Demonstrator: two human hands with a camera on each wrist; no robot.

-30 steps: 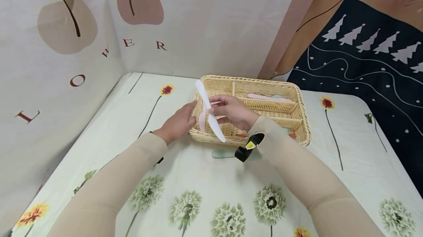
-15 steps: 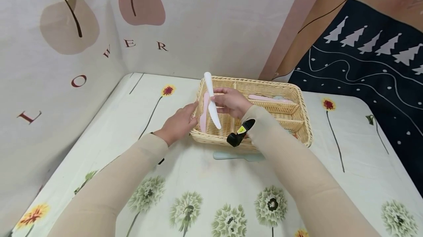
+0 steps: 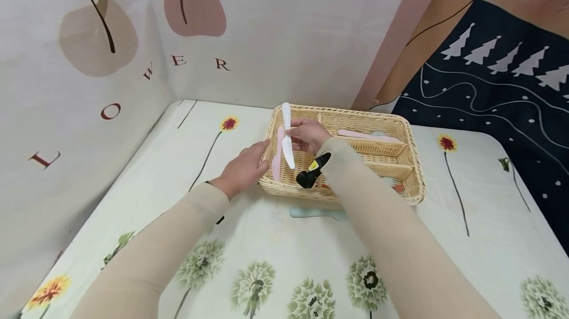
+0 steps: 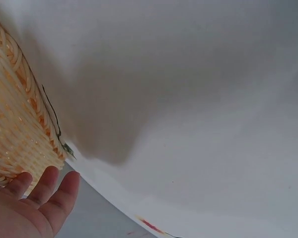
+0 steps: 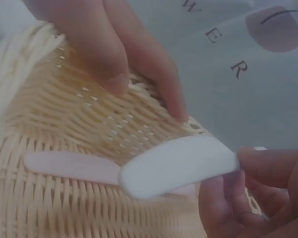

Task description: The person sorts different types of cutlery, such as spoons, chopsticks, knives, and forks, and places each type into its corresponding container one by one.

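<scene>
My right hand (image 3: 309, 135) pinches a white plastic knife (image 3: 289, 150) near its middle, over the left compartment of a wicker basket (image 3: 342, 111). In the right wrist view the knife's white blade (image 5: 179, 166) points away from the fingers, above a pink knife (image 5: 72, 166). That pink knife lies along the compartment's left side. At the basket's left end my left hand (image 3: 243, 166) holds the rim, its thumb over the edge. The left wrist view shows several of its fingers (image 4: 59, 201) beside the outer weave.
A pale green knife (image 3: 317, 213) lies on the flowered tablecloth in front of the basket. Pink cutlery (image 3: 366, 135) lies in the back right compartment. Green and orange cutlery (image 3: 393, 184) shows partly in the front right one. A printed wall cloth (image 3: 284, 37) hangs behind.
My right hand has carried the white knife slightly right, over the compartment, and turned it nearly parallel to the pink knife. My left hand stays at the basket's left rim.
</scene>
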